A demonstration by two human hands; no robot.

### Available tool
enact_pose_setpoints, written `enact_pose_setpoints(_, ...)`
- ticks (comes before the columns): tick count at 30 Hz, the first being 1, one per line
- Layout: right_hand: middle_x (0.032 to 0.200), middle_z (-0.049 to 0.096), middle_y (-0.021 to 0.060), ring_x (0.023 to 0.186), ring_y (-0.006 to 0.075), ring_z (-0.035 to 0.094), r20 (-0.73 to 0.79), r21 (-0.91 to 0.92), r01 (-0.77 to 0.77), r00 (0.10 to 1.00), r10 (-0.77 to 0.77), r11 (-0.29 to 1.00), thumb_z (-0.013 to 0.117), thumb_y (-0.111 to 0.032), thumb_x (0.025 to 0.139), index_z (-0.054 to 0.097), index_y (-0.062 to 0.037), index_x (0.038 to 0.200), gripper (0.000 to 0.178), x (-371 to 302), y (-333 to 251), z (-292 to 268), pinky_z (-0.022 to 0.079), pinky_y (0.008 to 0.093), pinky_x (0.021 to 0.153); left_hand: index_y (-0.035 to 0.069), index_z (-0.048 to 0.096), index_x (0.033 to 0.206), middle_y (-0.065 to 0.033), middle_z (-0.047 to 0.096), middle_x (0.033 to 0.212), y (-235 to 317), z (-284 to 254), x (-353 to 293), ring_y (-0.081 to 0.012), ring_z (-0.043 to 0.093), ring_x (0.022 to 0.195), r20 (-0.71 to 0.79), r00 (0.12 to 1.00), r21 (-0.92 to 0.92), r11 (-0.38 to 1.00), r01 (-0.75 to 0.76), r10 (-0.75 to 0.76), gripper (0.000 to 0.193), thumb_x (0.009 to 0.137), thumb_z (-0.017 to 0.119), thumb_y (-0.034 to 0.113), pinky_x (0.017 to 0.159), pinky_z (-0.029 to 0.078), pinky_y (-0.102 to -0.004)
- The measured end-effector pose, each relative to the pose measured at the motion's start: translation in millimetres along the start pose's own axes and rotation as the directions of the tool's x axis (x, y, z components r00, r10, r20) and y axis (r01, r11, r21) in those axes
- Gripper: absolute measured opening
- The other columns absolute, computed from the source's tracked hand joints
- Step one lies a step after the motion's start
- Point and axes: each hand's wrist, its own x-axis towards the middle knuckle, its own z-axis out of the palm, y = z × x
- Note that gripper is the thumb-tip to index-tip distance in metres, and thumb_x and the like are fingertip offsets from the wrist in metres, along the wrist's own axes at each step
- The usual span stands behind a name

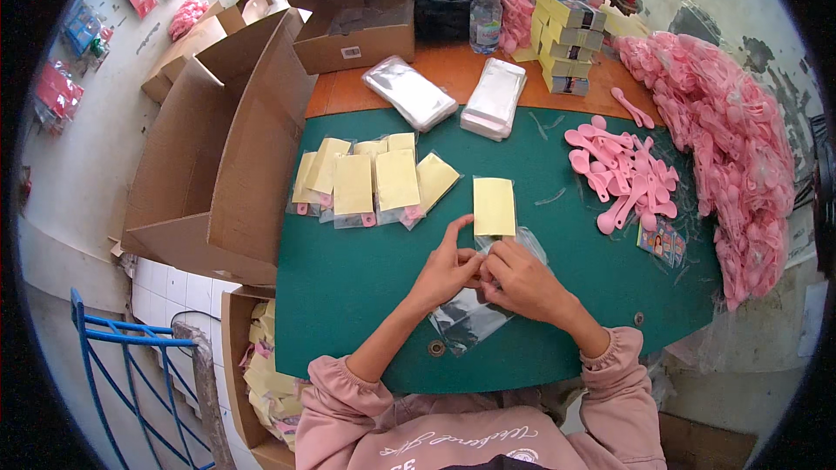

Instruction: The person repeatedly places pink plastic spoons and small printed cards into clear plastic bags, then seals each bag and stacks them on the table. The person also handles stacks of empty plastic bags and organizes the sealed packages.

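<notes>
My left hand (pixel 447 268) and my right hand (pixel 521 278) meet at the near middle of the green table mat (pixel 348 278). Together they pinch the end of a clear plastic bag holding a yellow card (pixel 494 206), which lies just beyond the fingertips. Under my hands lies a loose clear bag (pixel 470 318). To the left, a row of several finished bags with yellow cards (pixel 370 183) overlaps on the mat. A pile of pink plastic spoons (pixel 623 172) sits to the right, with a small colourful card (pixel 662 241) near it.
Two stacks of clear bags (pixel 409 91) (pixel 495 97) lie on the orange table behind. Open cardboard boxes (pixel 235 148) (pixel 357 13) stand left and back. A water bottle (pixel 486 4), stacked yellow packs (pixel 566 39) and a big heap of bagged pink spoons (pixel 731 148) fill the right. A blue metal frame (pixel 131 357) stands lower left.
</notes>
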Motion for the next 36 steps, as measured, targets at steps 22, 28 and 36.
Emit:
enact_pose_setpoints(22,0.095,0.054,0.0115,0.084,0.02,0.053,-0.316,0.001,-0.504,0.82,0.478,0.864,0.055,0.002,0.07,0.05,-0.0017,0.104,0.034,-83,198,-205,0.045,0.0284,0.076,-0.001,0.057,0.098,-0.0068,0.063,0.081,2,-1,8,-0.0089,0.06,0.072,0.116,0.992,-0.006,0.998,0.055,-0.054,0.017,0.085,0.046,0.003,0.061,0.048,-0.0206)
enact_pose_setpoints(28,0.095,0.043,0.0107,0.088,0.0245,0.05,0.112,0.147,-0.277,0.958,0.262,0.949,0.073,-0.011,0.062,0.045,-0.0064,0.109,0.055,-13,29,-60,0.046,0.0345,0.071,-0.002,0.056,0.099,-0.0065,0.061,0.09,11,-4,-3,-0.0095,0.059,0.081,0.08,0.997,-0.177,0.984,0.035,-0.021,0.018,0.088,0.045,0.005,0.072,0.047,-0.0211)
enact_pose_setpoints(36,0.088,0.047,0.0087,0.074,0.0185,0.055,-0.074,0.378,-0.238,0.956,0.285,0.895,0.067,-0.003,0.07,0.057,-0.0022,0.086,0.02,-15,33,-25,0.046,0.0284,0.066,0.001,0.054,0.095,-0.0054,0.06,0.086,17,-9,-2,-0.0103,0.061,0.077,0.022,1.0,-0.177,0.984,-0.008,0.012,0.014,0.089,0.042,0.003,0.068,0.049,-0.0218)
